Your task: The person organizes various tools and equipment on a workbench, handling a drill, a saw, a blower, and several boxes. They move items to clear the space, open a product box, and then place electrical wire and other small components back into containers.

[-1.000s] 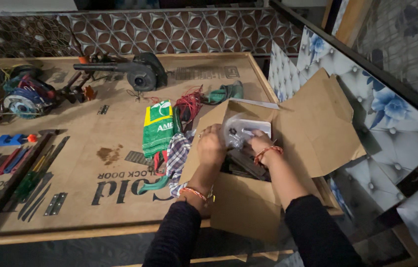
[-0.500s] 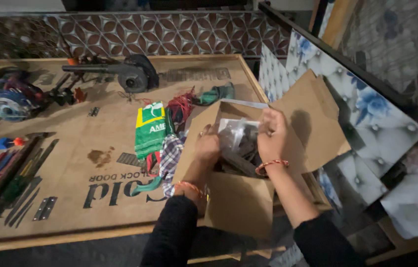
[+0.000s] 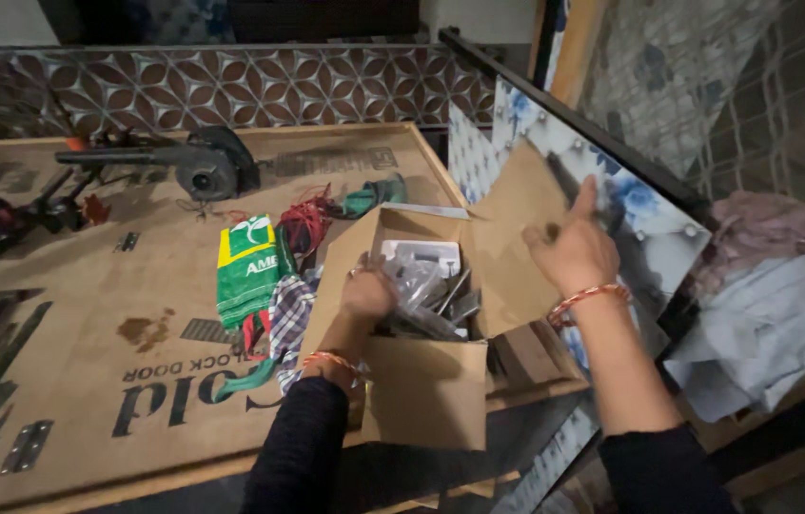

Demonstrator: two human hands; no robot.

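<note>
Two hands at work over an open cardboard box (image 3: 426, 390) at the right edge of the table (image 3: 88, 381). Right hand (image 3: 574, 252) now lifted out and away to the right, fingers spread, grip wide and empty, held up in front of the raised box flap (image 3: 507, 228) and the padded flowered panel (image 3: 655, 214); half a second back, pinched on the top of the clear bag (image 3: 419, 283) inside the box. Bag let go, then, and lying back down among the metal parts, just below a white packet (image 3: 422, 255). Left hand (image 3: 367, 293) kept low at the box's left wall, fingers curled inward against the bag; whether that grip actually holds it, impossible to tell. Meaning for the work: sorting through the box down to one hand, contents uncovered and all inside. Beside the box on the left, a folded green cloth (image 3: 248, 266), a checked cloth (image 3: 288, 314), a tangle of red wire (image 3: 305, 221); farther back, a black blower (image 3: 203, 167).
</note>
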